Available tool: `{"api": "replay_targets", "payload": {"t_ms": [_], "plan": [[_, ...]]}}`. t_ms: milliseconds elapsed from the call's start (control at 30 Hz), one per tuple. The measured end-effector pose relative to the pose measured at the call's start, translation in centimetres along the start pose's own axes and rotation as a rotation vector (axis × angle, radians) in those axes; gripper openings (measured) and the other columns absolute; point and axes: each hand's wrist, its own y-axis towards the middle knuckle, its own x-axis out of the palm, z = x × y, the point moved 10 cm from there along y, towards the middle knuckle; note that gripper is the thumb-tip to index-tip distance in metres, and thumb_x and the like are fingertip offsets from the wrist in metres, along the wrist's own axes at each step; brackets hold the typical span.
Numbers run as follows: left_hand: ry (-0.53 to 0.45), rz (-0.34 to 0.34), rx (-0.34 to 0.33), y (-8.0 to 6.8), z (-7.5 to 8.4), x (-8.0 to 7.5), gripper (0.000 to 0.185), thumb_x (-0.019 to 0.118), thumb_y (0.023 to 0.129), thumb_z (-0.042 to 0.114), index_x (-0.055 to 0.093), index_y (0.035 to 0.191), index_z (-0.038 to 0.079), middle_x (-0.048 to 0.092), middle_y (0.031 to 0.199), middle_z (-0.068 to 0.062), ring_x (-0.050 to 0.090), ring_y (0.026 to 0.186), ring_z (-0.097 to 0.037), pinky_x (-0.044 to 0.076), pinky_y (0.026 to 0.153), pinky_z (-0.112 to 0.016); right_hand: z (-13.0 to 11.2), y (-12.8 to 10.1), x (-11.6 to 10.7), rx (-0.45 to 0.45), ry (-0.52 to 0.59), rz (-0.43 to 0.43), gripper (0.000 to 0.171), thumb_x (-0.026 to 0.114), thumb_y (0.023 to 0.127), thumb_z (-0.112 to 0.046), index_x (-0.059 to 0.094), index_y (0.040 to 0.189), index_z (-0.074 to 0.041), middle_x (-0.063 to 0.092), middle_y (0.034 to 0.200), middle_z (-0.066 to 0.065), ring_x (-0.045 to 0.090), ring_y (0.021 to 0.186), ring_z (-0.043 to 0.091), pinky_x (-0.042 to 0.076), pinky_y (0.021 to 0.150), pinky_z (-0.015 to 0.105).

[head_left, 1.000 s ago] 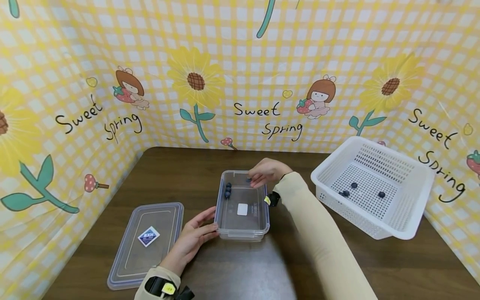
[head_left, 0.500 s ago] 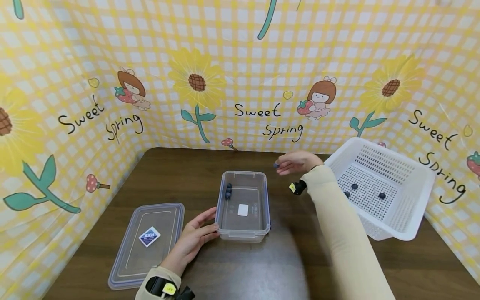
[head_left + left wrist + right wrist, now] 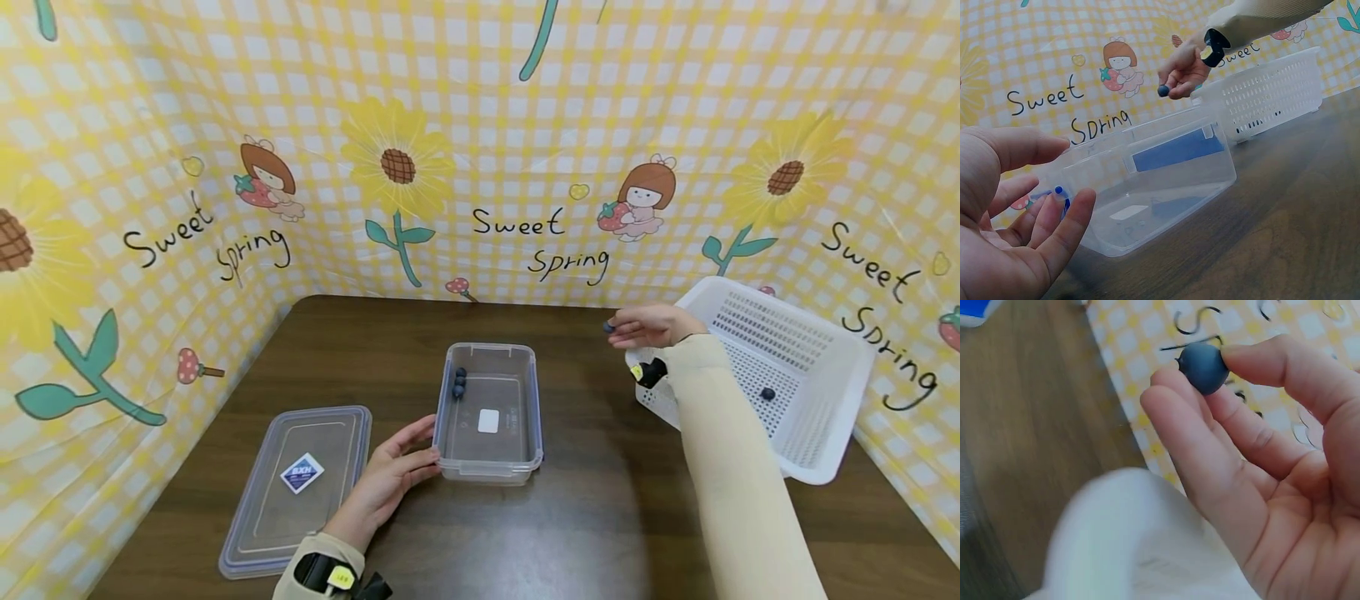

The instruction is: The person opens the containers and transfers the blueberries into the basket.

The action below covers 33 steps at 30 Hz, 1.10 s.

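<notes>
Between thumb and fingertips, my right hand pinches a blueberry above the left rim of the white basket. One blueberry shows on the basket floor; my forearm covers part of that floor. My left hand rests against the left side of a clear plastic food box, its fingers loosely bent and spread in the left wrist view. Inside the box, a short row of blueberries lies along the left wall.
A clear lid with a blue-edged label lies on the dark wooden table, left of the box. A yellow checked cloth hangs behind the table and along its sides.
My right hand has moved right, away from over the box to the basket's left rim, with the blueberry still pinched. The left hand and the box stay in place.
</notes>
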Motion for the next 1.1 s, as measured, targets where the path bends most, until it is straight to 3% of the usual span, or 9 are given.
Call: {"api": "replay_targets", "payload": {"t_ms": [167,733,967,1100], "plan": [[-0.002,0.004,-0.005,0.0,-0.2,0.0,0.059,0.062,0.089,-0.009,0.043,0.145,-0.007,0.051,0.125,-0.013,0.064,0.091,-0.018,0.057,0.081,-0.031,0.1,-1.4,-1.9,-0.011,0.066,0.011,0.024,0.048,0.101,-0.001,0.067,0.086,-0.002,0.066,0.088,0.012,0.070,0.081,0.021,0.057,0.082,0.029],[0.006,-0.026,0.004,0.0,0.1,0.0,0.062,0.061,0.090,-0.008,0.037,0.147,-0.009,0.047,0.131,-0.019,0.064,0.091,-0.016,0.057,0.082,-0.031,3.4,-5.1,-7.4,0.053,0.198,0.055,0.019,0.048,0.099,0.000,0.064,0.090,-0.001,0.066,0.094,0.014,0.069,0.086,0.021,0.054,0.091,0.032],[0.009,-0.026,0.009,-0.1,0.1,0.0,0.062,0.061,0.089,-0.009,0.037,0.147,-0.009,0.048,0.130,-0.018,0.064,0.089,-0.015,0.057,0.082,-0.030,5.2,-5.8,-9.0,0.108,0.279,0.073,0.021,0.048,0.099,-0.002,0.065,0.088,-0.001,0.065,0.092,0.013,0.069,0.086,0.023,0.053,0.094,0.032],[0.008,-0.020,0.010,0.0,0.1,0.0,0.062,0.060,0.089,-0.010,0.037,0.146,-0.010,0.049,0.129,-0.017,0.064,0.088,-0.015,0.057,0.081,-0.030,5.8,-5.9,-9.5,0.127,0.268,0.070,0.021,0.049,0.100,-0.006,0.066,0.087,-0.004,0.065,0.094,0.013,0.069,0.086,0.023,0.053,0.093,0.031]]}}
